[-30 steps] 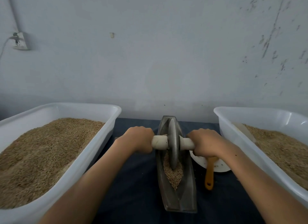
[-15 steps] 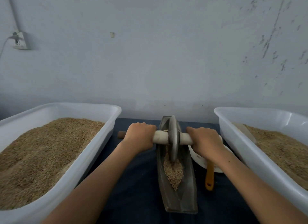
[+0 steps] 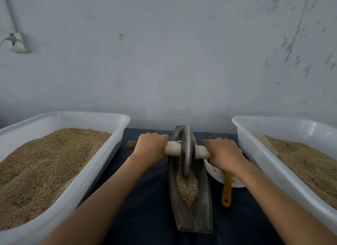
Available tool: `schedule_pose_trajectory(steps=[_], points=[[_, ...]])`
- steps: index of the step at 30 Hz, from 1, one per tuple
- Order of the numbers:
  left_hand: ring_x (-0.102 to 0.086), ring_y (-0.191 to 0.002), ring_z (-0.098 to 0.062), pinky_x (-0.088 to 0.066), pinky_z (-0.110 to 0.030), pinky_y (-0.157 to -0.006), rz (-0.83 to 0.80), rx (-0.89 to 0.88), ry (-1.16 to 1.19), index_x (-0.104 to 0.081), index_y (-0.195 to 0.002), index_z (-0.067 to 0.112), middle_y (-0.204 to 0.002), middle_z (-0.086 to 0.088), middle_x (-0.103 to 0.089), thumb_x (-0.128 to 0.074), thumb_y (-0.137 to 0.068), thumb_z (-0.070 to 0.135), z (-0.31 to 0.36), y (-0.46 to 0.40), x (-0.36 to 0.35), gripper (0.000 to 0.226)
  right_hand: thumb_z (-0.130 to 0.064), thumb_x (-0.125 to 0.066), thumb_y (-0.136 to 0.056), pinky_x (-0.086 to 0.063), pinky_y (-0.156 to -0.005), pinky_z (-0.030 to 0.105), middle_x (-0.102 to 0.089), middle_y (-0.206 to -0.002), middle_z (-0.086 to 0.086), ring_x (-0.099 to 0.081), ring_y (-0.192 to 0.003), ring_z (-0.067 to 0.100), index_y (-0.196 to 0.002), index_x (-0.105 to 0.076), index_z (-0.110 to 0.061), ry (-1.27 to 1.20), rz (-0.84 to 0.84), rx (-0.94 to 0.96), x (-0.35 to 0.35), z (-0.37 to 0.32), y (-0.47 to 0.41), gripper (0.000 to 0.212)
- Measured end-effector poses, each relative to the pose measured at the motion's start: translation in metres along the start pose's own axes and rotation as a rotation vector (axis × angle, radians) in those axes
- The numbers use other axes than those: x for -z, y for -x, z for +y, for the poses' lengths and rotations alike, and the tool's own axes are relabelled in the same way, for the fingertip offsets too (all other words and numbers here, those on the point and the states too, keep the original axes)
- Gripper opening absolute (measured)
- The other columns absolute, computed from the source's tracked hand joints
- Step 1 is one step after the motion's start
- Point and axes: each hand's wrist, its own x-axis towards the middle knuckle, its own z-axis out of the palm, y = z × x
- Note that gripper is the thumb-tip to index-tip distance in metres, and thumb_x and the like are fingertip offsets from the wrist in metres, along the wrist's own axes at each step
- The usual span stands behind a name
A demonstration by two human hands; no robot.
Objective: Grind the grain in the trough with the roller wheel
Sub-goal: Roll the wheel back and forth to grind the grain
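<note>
A pale, scuffed plaster wall (image 3: 173, 62) fills the upper half of the view. Below it, a dark blue cloth-covered table (image 3: 145, 199) carries two large white plastic tubs of brown grain: one tub (image 3: 102, 164) at nine o'clock, the other tub (image 3: 269, 164) at three o'clock. Between them, at six o'clock, lies a long, narrow, boat-shaped grey metal trough (image 3: 202, 204), its length running away from the person. A small heap of tan grain (image 3: 187, 187) sits in its groove, near the middle. A thin grey metal roller wheel (image 3: 187, 150) stands upright in the trough, its lower edge at the far end of the heap. A pale wooden axle handle (image 3: 173, 148) passes through it crosswise. The left hand (image 3: 151, 146) has its fingers wrapped tightly over the handle's left side; the right hand (image 3: 222, 153) grips the right side the same way. Over the last second the wheel has rolled from the middle of the heap toward the far, twelve o'clock end, so this looks like the outward stroke finishing; a pull back over the grain likely comes next. The grain seems mostly whole, so grinding appears early. Just right of the trough sit a white round plate (image 3: 217, 173) and an orange plastic handle (image 3: 226, 192), partly hidden by the right wrist.
</note>
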Motion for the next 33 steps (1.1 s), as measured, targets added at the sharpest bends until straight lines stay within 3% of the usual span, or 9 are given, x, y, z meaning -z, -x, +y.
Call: schedule_pose_trajectory(steps=[5, 8, 12, 15, 19, 23, 26, 30, 33], points=[[-0.059, -0.081, -0.017, -0.036, -0.027, -0.064, 0.121, 0.016, 0.031, -0.044, -0.099, 0.020, -0.093, 0.002, -0.063, -0.055, -0.088, 0.031, 0.000, 0.003, -0.008, 0.019, -0.020, -0.054, -0.089, -0.028, -0.059, 0.029, -0.055, -0.080, -0.005, -0.040, -0.064, 0.016, -0.089, -0.032, -0.026, 0.062, 0.228, -0.010, -0.013, -0.003, 0.002, 0.023], [-0.059, -0.083, -0.017, -0.037, -0.028, -0.066, -0.003, -0.007, 0.011, -0.050, -0.103, 0.021, -0.095, 0.002, -0.063, -0.058, -0.085, 0.034, -0.001, 0.002, -0.001, 0.024, -0.018, -0.057, -0.086, -0.031, -0.060, 0.030, -0.049, -0.076, -0.006, -0.043, -0.065, 0.017, -0.088, -0.035, -0.027, 0.025, 0.078, -0.027, -0.004, -0.003, 0.002, 0.025], [-0.058, -0.084, -0.018, -0.041, -0.030, -0.068, -0.334, 0.009, 0.072, -0.058, -0.108, 0.020, -0.096, 0.000, -0.063, -0.065, -0.078, 0.033, -0.004, -0.001, 0.011, 0.033, -0.017, -0.060, -0.080, -0.032, -0.056, 0.026, -0.057, -0.084, -0.005, -0.053, -0.073, 0.015, -0.097, -0.052, -0.025, -0.003, -0.168, 0.039, 0.011, 0.001, 0.001, 0.021], [-0.059, -0.085, -0.019, -0.044, -0.031, -0.071, -0.476, 0.026, 0.150, -0.059, -0.110, 0.018, -0.094, -0.001, -0.062, -0.068, -0.076, 0.030, -0.005, -0.001, 0.016, 0.037, -0.020, -0.063, -0.079, -0.029, -0.051, 0.023, -0.054, -0.081, -0.007, -0.053, -0.072, 0.012, -0.106, -0.057, -0.025, -0.018, -0.244, 0.074, 0.015, 0.002, 0.002, 0.027], [-0.056, -0.080, -0.017, -0.042, -0.030, -0.068, -0.361, -0.001, 0.127, -0.059, -0.106, 0.021, -0.090, 0.002, -0.061, -0.067, -0.077, 0.031, -0.005, -0.002, 0.012, 0.032, -0.021, -0.062, -0.080, -0.027, -0.050, 0.023, -0.055, -0.084, -0.007, -0.052, -0.073, 0.013, -0.106, -0.057, -0.028, -0.041, -0.202, 0.060, 0.010, 0.003, 0.000, 0.027], [-0.060, -0.086, -0.020, -0.036, -0.030, -0.066, -0.094, -0.004, 0.082, -0.054, -0.101, 0.025, -0.094, 0.003, -0.064, -0.059, -0.081, 0.031, -0.007, -0.004, -0.001, 0.022, -0.018, -0.057, -0.083, -0.027, -0.056, 0.029, -0.052, -0.077, -0.007, -0.046, -0.067, 0.016, -0.088, -0.043, -0.030, 0.022, 0.026, 0.005, -0.001, 0.001, -0.002, 0.019], [-0.059, -0.084, -0.020, -0.035, -0.030, -0.065, 0.048, 0.012, 0.085, -0.049, -0.100, 0.024, -0.094, 0.002, -0.063, -0.057, -0.084, 0.031, -0.005, -0.004, -0.009, 0.019, -0.018, -0.057, -0.085, -0.029, -0.058, 0.030, -0.045, -0.072, -0.007, -0.044, -0.064, 0.017, -0.088, -0.038, -0.027, 0.044, 0.140, -0.028, -0.007, -0.001, -0.004, 0.022], [-0.057, -0.082, -0.017, -0.035, -0.029, -0.066, 0.001, 0.003, 0.072, -0.052, -0.103, 0.025, -0.094, 0.003, -0.063, -0.060, -0.083, 0.033, -0.006, -0.003, -0.008, 0.023, -0.019, -0.057, -0.086, -0.032, -0.061, 0.030, -0.058, -0.083, -0.004, -0.046, -0.067, 0.016, -0.089, -0.038, -0.027, 0.049, 0.092, -0.015, -0.006, 0.000, -0.002, 0.022], [-0.053, -0.077, -0.015, -0.037, -0.030, -0.066, -0.191, -0.023, 0.066, -0.057, -0.103, 0.023, -0.089, 0.004, -0.061, -0.063, -0.078, 0.033, -0.008, -0.005, 0.001, 0.027, -0.018, -0.061, -0.082, -0.037, -0.063, 0.028, -0.060, -0.088, -0.003, -0.053, -0.074, 0.015, -0.097, -0.052, -0.025, 0.001, -0.130, 0.019, 0.006, 0.002, -0.001, 0.019]])
